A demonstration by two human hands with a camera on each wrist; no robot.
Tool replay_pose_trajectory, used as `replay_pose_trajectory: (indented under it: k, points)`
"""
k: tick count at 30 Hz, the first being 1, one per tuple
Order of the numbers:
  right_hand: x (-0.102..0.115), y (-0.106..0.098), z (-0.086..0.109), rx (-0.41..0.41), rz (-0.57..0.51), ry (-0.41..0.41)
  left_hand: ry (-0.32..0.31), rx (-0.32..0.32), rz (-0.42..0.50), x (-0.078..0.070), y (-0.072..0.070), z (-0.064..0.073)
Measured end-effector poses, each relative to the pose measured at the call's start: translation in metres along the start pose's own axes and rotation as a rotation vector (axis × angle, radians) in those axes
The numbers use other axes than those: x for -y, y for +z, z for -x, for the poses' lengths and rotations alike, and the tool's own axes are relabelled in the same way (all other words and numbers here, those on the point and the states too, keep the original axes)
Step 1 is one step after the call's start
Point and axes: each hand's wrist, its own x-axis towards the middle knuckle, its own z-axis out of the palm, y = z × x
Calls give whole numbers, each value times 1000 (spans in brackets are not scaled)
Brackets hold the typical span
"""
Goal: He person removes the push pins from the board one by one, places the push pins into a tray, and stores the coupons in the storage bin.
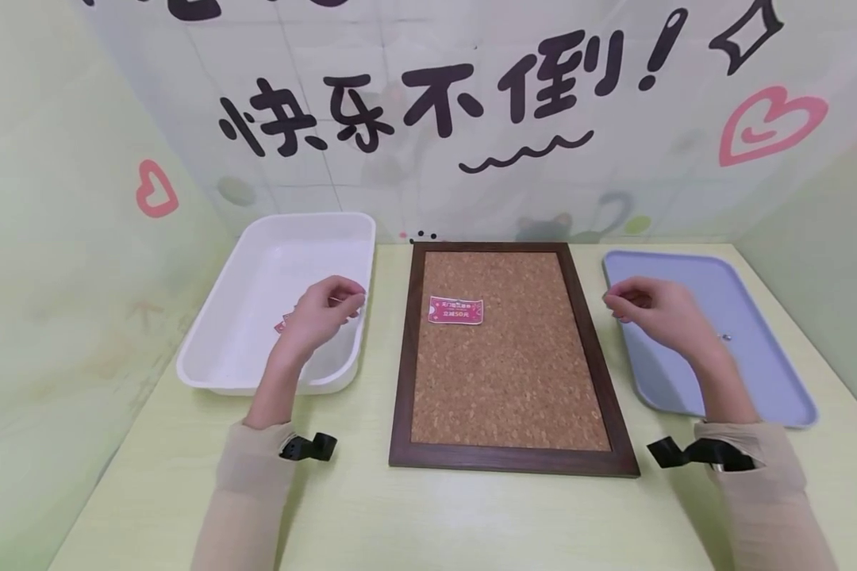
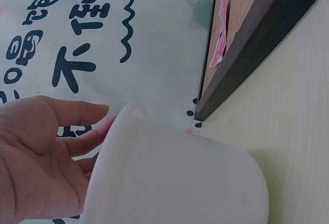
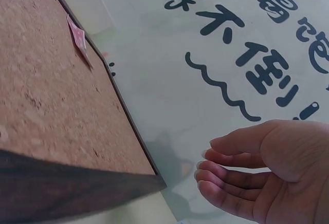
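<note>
My left hand (image 1: 323, 313) hovers over the white basin (image 1: 214, 349) near its right rim, fingers loosely bent. In the left wrist view the thumb and fingers of this hand (image 2: 46, 152) stand apart with nothing between them, partly hidden behind the basin wall (image 2: 180, 178). Pink coupons (image 1: 280, 326) lie in the basin, mostly covered by the hand. Above the left edge of the blue tray (image 1: 674, 277) is my right hand (image 1: 660, 313), its fingers loosely curled; nothing shows in its fingers (image 3: 226, 178). A pink coupon (image 1: 456, 311) is on the cork board (image 1: 507, 381), upper left.
The board's dark wooden frame (image 1: 514, 458) lies between basin and tray on the pale table (image 1: 343, 507). Small shiny bits (image 1: 725, 338) sit on the tray beside my right wrist. A printed backdrop (image 1: 414, 182) with large black characters rises behind.
</note>
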Motion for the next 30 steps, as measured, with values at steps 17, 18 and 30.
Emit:
replay_pose_trajectory:
  k: [17, 18, 30]
  points:
    - [34, 38, -22, 89, -12, -47, 14, 46, 49, -17, 34, -15]
    - [36, 40, -23, 92, -10, -49, 12, 47, 48, -18, 36, -16]
    - [56, 73, -42, 112, -55, -76, 33, 69, 58, -21, 65, -29]
